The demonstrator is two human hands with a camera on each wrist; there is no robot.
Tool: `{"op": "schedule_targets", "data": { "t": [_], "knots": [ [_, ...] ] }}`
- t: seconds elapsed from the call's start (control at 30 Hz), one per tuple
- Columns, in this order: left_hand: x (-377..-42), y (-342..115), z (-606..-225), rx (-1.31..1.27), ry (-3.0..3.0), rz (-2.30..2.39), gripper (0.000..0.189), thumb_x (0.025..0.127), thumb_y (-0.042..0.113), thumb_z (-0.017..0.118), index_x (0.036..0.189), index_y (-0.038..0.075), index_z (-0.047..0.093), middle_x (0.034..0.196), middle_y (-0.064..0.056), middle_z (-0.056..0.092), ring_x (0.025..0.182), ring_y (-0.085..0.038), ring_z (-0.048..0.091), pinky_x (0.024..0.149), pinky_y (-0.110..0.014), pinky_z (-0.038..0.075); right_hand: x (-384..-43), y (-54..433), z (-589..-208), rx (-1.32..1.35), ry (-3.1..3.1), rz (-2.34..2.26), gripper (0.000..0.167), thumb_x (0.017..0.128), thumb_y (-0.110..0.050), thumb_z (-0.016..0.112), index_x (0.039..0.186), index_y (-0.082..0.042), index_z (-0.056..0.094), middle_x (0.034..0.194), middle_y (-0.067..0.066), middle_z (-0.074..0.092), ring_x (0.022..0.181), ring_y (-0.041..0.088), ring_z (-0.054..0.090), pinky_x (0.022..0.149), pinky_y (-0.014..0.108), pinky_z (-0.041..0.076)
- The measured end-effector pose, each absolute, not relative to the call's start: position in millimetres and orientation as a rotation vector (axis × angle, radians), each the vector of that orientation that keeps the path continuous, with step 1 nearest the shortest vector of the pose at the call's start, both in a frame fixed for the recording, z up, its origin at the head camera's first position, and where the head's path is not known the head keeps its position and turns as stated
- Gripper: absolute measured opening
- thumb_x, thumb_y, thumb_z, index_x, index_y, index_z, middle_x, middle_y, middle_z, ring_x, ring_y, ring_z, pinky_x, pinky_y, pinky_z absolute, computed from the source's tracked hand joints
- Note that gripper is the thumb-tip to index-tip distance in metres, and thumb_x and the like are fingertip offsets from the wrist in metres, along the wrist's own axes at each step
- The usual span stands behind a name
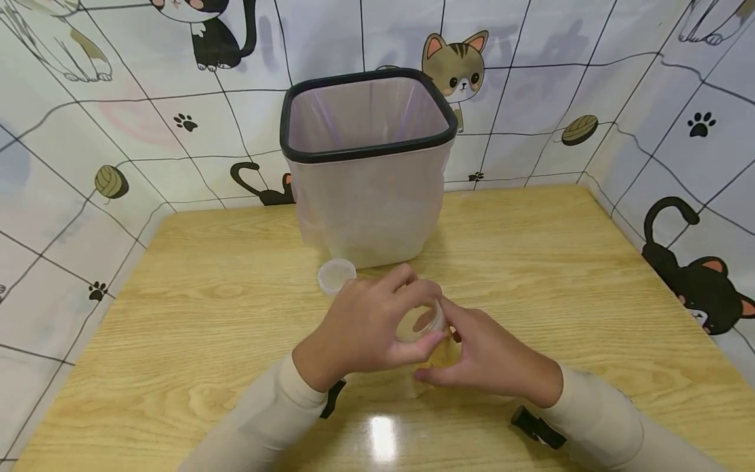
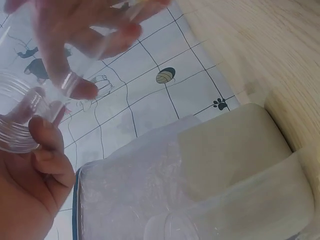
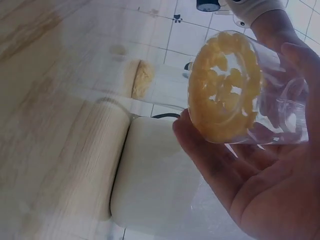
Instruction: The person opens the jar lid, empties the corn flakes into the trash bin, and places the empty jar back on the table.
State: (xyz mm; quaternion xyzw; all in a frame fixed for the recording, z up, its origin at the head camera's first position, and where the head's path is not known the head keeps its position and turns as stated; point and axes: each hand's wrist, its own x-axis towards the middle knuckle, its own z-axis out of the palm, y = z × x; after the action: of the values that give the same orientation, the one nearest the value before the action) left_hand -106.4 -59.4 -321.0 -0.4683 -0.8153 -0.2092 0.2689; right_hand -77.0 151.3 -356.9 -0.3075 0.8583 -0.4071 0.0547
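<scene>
Clear plastic cylindrical jar with a threaded neck (image 3: 267, 82), held tilted between my two hands above the table, its base free of the surface. Yellow lumpy pieces (image 3: 217, 120) gather at the base, as the right wrist view shows. My left hand (image 1: 368, 321) is curled at the neck, thumb and fingers pinching near the rim, the thumb drawn toward my body. My right hand (image 1: 495, 351) grips the jar's side, fingers and thumb bent about the clear wall. The two hands nearly meet over the jar, and its far side is partly hidden by them.

A translucent white round lid (image 1: 337, 276) lies on the light wood-grain table (image 1: 194, 308), just beyond my left hand. Immediately behind stands a translucent whitish plastic bin with a black rim (image 1: 368, 210), upright, near the back edge. White grid-patterned walls with cartoon cats (image 1: 531, 98) enclose the table. My cream sleeves (image 1: 253, 413) reach to both wrists, with black straps (image 1: 538, 427) visible beneath.
</scene>
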Motion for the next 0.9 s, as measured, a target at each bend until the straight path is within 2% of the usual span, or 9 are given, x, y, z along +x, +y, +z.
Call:
{"op": "schedule_targets", "data": {
  "t": [0.1,0.23,0.3,0.37,0.53,0.77,0.9],
  "knots": [
    [-106.3,-60.0,-320.9,-1.307,-2.178,-0.605,0.036,0.082,0.039,0.068,0.110,0.016,0.067,0.094,0.006,0.061,0.055,0.001,0.048,0.048,-0.012,0.030,-77.2,152.4,-359.2,-0.974,2.524,-1.303,0.075,0.080,-0.039,0.083,0.140,-0.029,0.040,0.105,-0.016,0.065,0.096,0.003,0.062,0.088,0.029,0.051],
    [-106.4,-60.5,-320.0,-1.354,-2.147,-0.627,0.033,0.085,0.034,0.060,0.112,0.016,0.066,0.100,0.004,0.063,0.054,0.001,0.045,0.048,-0.012,0.030,-77.6,153.2,-361.9,-1.062,2.466,-1.363,0.074,0.081,-0.030,0.082,0.141,-0.024,0.039,0.116,-0.012,0.064,0.108,0.007,0.060,0.097,0.028,0.047],
    [-106.6,-60.5,-319.5,-1.366,-2.135,-0.630,0.032,0.086,0.032,0.057,0.112,0.017,0.066,0.101,0.003,0.063,0.053,0.000,0.044,0.048,-0.012,0.030,-77.7,153.3,-361.9,-1.115,2.461,-1.378,0.069,0.081,-0.025,0.082,0.137,-0.020,0.042,0.117,-0.010,0.065,0.106,0.008,0.061,0.094,0.029,0.048],
    [-106.5,-60.3,-319.1,-1.371,-2.131,-0.640,0.030,0.086,0.030,0.057,0.111,0.017,0.066,0.100,0.003,0.062,0.052,0.000,0.042,0.048,-0.012,0.029,-77.1,153.5,-361.8,-1.130,2.434,-1.398,0.069,0.080,-0.020,0.082,0.135,-0.019,0.041,0.111,-0.011,0.067,0.101,0.008,0.063,0.088,0.028,0.050],
    [-104.6,-59.0,-319.4,-1.346,-2.136,-0.649,0.028,0.085,0.031,0.059,0.109,0.018,0.067,0.093,0.004,0.060,0.049,0.000,0.039,0.047,-0.011,0.026,-74.9,153.1,-362.1,-1.111,2.395,-1.430,0.081,0.079,-0.018,0.083,0.143,-0.022,0.034,0.100,-0.014,0.067,0.087,0.006,0.063,0.074,0.025,0.051],
    [-103.4,-56.1,-317.3,-1.286,-2.141,-0.606,0.030,0.084,0.036,0.063,0.108,0.019,0.067,0.091,0.003,0.057,0.048,0.000,0.037,0.046,-0.012,0.024,-76.4,148.1,-362.5,-1.107,2.581,-1.410,0.074,0.073,-0.015,0.086,0.132,-0.021,0.042,0.100,-0.011,0.061,0.087,0.002,0.059,0.079,0.024,0.050],
    [-102.4,-55.7,-317.4,-1.262,-2.148,-0.594,0.032,0.081,0.036,0.065,0.108,0.019,0.068,0.090,0.004,0.058,0.048,0.000,0.037,0.045,-0.012,0.023,-76.2,147.0,-363.1,-1.095,2.596,-1.410,0.076,0.072,-0.014,0.087,0.133,-0.021,0.042,0.101,-0.013,0.059,0.088,0.002,0.059,0.081,0.025,0.050]
  ]
}}
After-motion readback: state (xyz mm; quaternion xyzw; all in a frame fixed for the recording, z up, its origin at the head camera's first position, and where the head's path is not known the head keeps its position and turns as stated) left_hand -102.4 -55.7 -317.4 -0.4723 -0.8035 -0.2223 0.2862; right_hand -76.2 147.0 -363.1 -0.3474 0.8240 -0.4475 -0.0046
